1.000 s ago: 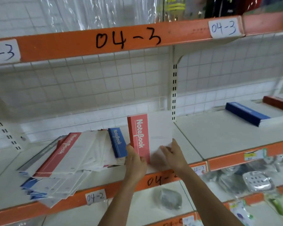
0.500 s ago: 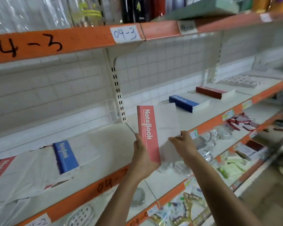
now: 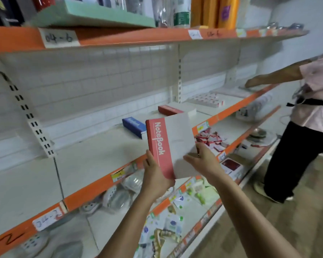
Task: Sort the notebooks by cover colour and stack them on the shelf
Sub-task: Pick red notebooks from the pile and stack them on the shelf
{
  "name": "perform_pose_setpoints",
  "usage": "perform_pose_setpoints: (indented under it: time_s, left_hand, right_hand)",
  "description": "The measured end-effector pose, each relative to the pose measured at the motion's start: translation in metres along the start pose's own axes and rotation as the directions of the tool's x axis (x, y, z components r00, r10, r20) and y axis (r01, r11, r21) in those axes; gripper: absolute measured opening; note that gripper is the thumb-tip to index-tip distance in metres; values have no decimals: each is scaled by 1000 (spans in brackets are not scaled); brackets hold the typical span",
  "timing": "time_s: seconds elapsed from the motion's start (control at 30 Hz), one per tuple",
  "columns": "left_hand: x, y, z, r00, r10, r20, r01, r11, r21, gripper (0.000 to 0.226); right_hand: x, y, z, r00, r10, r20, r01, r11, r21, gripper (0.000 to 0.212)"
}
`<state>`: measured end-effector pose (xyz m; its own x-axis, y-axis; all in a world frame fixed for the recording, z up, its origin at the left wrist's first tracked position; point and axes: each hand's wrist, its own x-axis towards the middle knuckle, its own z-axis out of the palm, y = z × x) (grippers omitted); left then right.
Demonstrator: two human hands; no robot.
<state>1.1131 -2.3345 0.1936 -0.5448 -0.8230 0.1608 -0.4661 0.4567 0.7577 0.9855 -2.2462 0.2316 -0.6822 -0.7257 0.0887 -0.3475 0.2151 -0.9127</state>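
**Red notebook held up in front of the orange-lipped shelving**

Far left, a slotted white upright (image 3: pixel 35 125) runs down a white wire-grid back panel (image 3: pixel 101 81). The upper shelf (image 3: pixel 129 37) has an orange lip with a paper label (image 3: pixel 59 38) reading "04-6". A mint-green box (image 3: pixel 101 13) sits on it, with orange bottles (image 3: pixel 213 12) further right.

The middle shelf (image 3: pixel 91 161) is a plain white board, also with an orange front lip. A blue notebook stack (image 3: pixel 133 126) lies flat towards the back of it.

Just in front of that, up in the air, is the red notebook (image 3: pixel 168 146). It has a white cover with a red "NoteBook" strip and stands upright, tilted a bit. The left hand (image 3: pixel 155 175) has its grip wrapped round the bottom of the red strip. The right hand (image 3: pixel 201 161) has its grip on the lower right edge, fingers lying on the cover.

Behind it, a red notebook stack (image 3: pixel 169 109) lies flat on the same shelf, apart from the blue one. Small red-and-white boxes (image 3: pixel 207 98) sit in a row further along.

The lower shelf (image 3: pixel 160 206) is crammed with bagged goods (image 3: pixel 119 194). Far right, another person (image 3: pixel 315 108) in a pink top and black trousers has a hand on the middle shelf. The floor (image 3: pixel 268 229) is tan and wood-look.
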Motion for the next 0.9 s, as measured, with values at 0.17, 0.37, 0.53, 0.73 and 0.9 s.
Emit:
perform_pose_setpoints:
  time_s: [0.17,0.37,0.53,0.73,0.9]
  left_hand:
    - [41,26,35,997,0,-71,3,999,40,112]
    - [118,41,70,995,-59,-78,61,998,14,96]
    - [199,58,97,997,-43,-68,42,999,-12,109]
    - [285,67,119,999,-34,-9,35,991,129,108]
    - [336,66,124,993,-101,-65,112,975,194,104]
  right_hand:
    - [32,11,-41,994,-46,96,53,995,-79,34]
    - [116,41,-54,979,-116,170,161,946,-280,55]
    - [212,57,-69,972,-185,146,229,888,-398,63]
    - [306,69,-84,954,-203,221,283,854,-436,73]
    - [368,69,-89,931,-223,288,331,849,-411,77]
